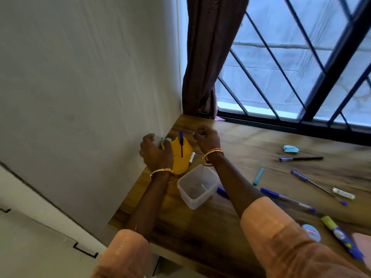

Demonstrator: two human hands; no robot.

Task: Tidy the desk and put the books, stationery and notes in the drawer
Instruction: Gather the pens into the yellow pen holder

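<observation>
A yellow pen holder (181, 155) stands in the desk's far left corner by the wall, with a blue pen (181, 140) upright in it. My left hand (155, 152) grips the holder's left side, fingers curled. My right hand (206, 138) hovers just right of the holder with curled fingers and nothing visible in it. Loose on the wooden desk (241, 141) to the right lie a black pen with a blue cap (301, 158), two blue pens (313, 182) (287, 199), a teal highlighter (258, 176) and a crumpled blue note (290, 148).
A clear plastic box (195, 187) sits in front of the holder, between my forearms. A white tube (343, 193), a round blue tape (311, 232) and a green-and-blue stick (341, 235) lie near the right front edge. Wall on the left, barred window and curtain (200, 77) behind.
</observation>
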